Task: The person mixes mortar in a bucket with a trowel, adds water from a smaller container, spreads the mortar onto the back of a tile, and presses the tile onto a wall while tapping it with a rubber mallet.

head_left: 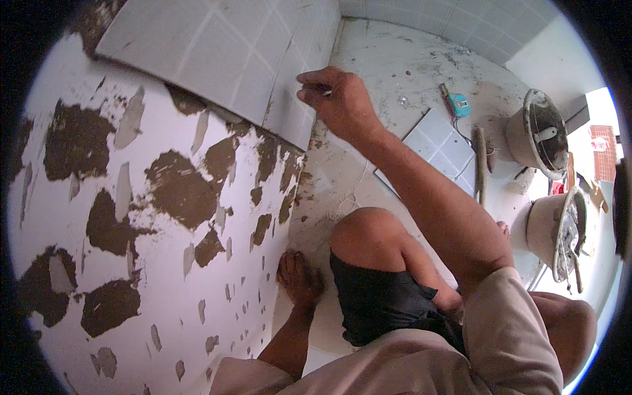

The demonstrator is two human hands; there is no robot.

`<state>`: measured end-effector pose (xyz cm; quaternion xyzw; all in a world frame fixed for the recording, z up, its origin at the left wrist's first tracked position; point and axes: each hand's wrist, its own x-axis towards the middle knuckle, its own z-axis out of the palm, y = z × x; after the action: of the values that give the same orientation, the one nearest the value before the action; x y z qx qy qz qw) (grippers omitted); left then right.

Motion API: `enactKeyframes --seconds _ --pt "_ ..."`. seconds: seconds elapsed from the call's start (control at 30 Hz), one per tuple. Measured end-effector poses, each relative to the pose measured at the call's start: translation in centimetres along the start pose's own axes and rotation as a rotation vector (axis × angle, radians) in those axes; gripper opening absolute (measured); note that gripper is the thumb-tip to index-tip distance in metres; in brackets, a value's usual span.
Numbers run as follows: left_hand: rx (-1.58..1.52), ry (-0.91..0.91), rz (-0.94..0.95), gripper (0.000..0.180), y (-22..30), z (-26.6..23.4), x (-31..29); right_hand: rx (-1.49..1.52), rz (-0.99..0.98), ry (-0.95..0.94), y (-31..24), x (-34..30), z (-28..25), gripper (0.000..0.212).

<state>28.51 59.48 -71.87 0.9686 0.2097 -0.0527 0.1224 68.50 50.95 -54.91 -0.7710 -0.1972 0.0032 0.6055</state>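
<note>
My right hand (341, 102) is raised beside the lower right part of the grey tiles (243, 72) on the wall, its fingertips close to their surface. The fingers are curled, and a small whitish bit shows between them; I cannot make out what it is. Low down, my left hand (299, 278) rests at the foot of the wall, fingers stretched out, holding nothing. Below the tiles, the white wall (148, 243) is chipped, with brown patches showing.
A loose grey tile (438, 148) lies on the floor beside a wooden-handled tool (481, 164). Behind it is a teal tape measure (458, 105). Two mortar-stained buckets, a far one (523, 135) and a near one (545, 227), stand at the right. Thin string (345, 207) lies near my knee.
</note>
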Motion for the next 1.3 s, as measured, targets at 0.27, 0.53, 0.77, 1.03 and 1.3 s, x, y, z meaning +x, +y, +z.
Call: enactKeyframes --seconds 0.27,0.53,0.77,1.03,1.3 --pt "0.055 0.105 0.039 0.070 -1.4 1.4 -1.2 0.076 -0.008 0.037 -1.8 -6.4 6.8 0.045" --pt "-0.036 0.200 0.087 0.066 -1.5 1.2 -1.6 0.084 -0.092 0.167 -3.7 -7.4 7.5 0.033" --pt "0.070 0.119 0.038 0.066 -1.3 1.9 -0.4 0.060 -0.277 0.275 -2.9 -3.4 5.6 0.021" --pt "-0.047 0.036 -0.046 0.064 -0.7 0.6 -1.1 -0.520 -0.042 0.237 4.8 -5.3 -14.9 0.026" --pt "-0.080 0.309 -0.078 0.039 0.1 -0.3 0.2 -1.135 0.540 0.080 11.6 -21.6 -25.4 0.042"
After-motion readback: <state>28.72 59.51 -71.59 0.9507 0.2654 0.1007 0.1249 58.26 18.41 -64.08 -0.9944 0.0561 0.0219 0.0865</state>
